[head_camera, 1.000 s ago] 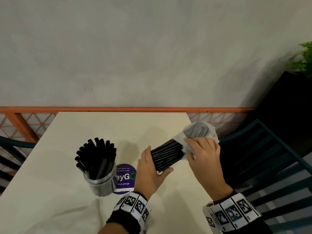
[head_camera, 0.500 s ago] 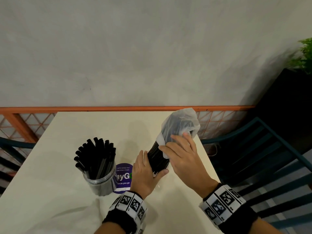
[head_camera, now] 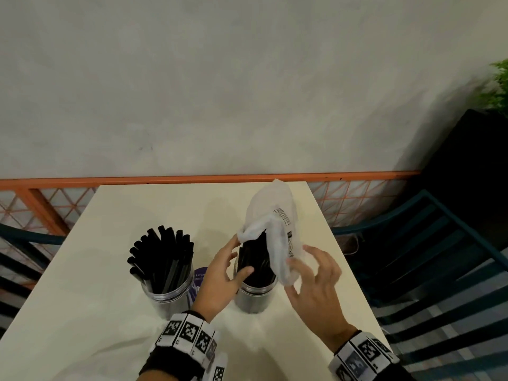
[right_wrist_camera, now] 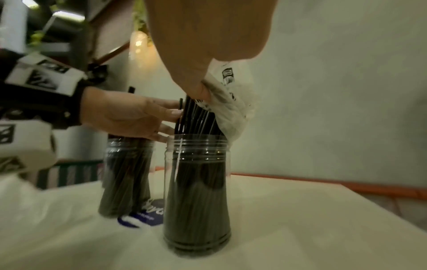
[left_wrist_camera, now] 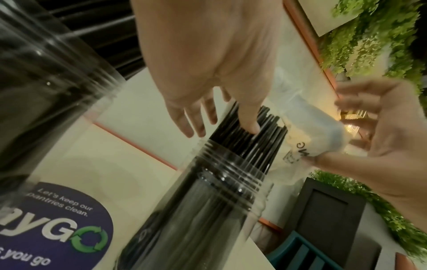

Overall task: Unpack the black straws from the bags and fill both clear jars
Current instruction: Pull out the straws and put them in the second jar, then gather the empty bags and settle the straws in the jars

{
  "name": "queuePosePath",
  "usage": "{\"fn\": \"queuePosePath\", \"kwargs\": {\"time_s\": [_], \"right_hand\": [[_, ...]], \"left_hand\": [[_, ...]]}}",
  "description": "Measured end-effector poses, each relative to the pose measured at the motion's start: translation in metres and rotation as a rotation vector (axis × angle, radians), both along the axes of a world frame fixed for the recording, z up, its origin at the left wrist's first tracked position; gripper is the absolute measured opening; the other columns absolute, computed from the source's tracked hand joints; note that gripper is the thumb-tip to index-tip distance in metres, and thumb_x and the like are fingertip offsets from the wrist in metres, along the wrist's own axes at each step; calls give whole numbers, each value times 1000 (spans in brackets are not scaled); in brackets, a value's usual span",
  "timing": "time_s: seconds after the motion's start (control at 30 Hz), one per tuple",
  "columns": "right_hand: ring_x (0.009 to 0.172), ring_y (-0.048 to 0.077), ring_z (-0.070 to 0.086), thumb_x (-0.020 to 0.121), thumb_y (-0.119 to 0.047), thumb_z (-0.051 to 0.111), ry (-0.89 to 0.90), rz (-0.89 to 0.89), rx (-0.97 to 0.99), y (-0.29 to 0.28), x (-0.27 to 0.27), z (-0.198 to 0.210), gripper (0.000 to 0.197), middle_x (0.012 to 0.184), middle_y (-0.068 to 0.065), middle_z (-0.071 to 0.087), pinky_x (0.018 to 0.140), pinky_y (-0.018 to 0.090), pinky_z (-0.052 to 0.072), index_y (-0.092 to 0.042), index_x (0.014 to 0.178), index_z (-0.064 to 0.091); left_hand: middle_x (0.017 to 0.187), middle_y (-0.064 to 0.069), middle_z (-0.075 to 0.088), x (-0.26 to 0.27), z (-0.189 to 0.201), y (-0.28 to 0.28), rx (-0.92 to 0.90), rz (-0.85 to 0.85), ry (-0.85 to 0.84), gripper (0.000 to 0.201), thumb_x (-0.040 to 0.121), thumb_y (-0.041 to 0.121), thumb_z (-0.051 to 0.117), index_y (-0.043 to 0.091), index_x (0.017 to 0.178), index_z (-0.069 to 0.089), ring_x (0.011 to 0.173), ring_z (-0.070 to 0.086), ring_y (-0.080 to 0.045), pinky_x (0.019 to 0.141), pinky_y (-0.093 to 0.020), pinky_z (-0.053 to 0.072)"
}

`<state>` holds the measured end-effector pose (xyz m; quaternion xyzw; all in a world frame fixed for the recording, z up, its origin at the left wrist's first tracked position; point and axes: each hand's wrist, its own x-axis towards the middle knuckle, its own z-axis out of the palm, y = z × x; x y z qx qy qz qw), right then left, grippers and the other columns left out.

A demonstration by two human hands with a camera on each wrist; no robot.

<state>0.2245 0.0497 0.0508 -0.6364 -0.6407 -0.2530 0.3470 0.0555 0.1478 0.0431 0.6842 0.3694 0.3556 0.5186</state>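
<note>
Two clear jars stand on the cream table (head_camera: 90,325). The left jar (head_camera: 167,295) holds several black straws (head_camera: 162,257). In the right jar (head_camera: 254,298) (right_wrist_camera: 196,201) stands an upright bundle of black straws (head_camera: 255,259) (left_wrist_camera: 254,142), its top still inside a white plastic bag (head_camera: 272,215) (right_wrist_camera: 231,109). My left hand (head_camera: 239,257) (left_wrist_camera: 208,118) touches the bundle with straight fingers, thumb on the near side. My right hand (head_camera: 299,268) pinches the bag's lower edge (left_wrist_camera: 312,146) beside the jar mouth.
A round purple sticker (head_camera: 199,279) lies between the jars. The table's right edge runs close to the right jar, and a teal slatted chair (head_camera: 426,257) stands beyond it. An orange rail (head_camera: 192,178) and a grey wall lie behind; a black planter (head_camera: 467,160) is at far right.
The bagged bundle swung from slanted to upright and went down into the right jar. My left hand loosened its grip to a touch. My right hand shifted to the bag's lower edge.
</note>
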Motion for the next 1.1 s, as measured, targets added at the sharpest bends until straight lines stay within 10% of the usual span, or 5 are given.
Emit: {"fn": "queuePosePath", "kwargs": {"time_s": [0.2, 0.4, 0.73, 0.93, 1.1], "right_hand": [[85, 13, 46, 76, -15, 60, 314, 69, -192, 0, 0, 4, 23, 100, -1, 52, 68, 16, 42, -14, 98, 56], [90, 20, 49, 71, 10, 62, 318, -1, -10, 10, 8, 42, 25, 91, 17, 63, 84, 12, 36, -3, 93, 61], [106, 11, 50, 77, -13, 55, 417, 431, -102, -24, -4, 119, 30, 109, 4, 53, 96, 14, 36, -6, 105, 59], [68, 3, 47, 77, -32, 59, 558, 371, -264, -63, -22, 97, 17, 69, -7, 50, 63, 7, 36, -18, 73, 50], [54, 5, 33, 75, 4, 55, 740, 151, -163, -83, -29, 68, 45, 57, -6, 29, 48, 11, 28, -28, 63, 26]], "left_hand": [[117, 12, 59, -1, 26, -1, 100, 137, -5, 42, 84, 17, 62, 46, 110, 47, 101, 61, -5, 90, -23, 49], [114, 19, 55, -2, 62, 1, 177, 139, -47, 54, 85, 15, 61, 36, 129, 40, 92, 64, -3, 76, -8, 48], [88, 7, 67, -30, 131, -37, 344, 147, -120, 15, 85, 17, 62, 21, 79, 49, 85, 64, -5, 77, -15, 48], [67, 2, 40, -79, 121, -85, 555, 209, 201, 22, 78, 26, 47, 21, 63, 32, 54, 35, -8, 50, -12, 30], [65, 4, 36, -119, 90, -116, 498, 473, 443, 43, 70, -8, 62, 25, 73, 35, 60, 43, -8, 52, -17, 35]]}}
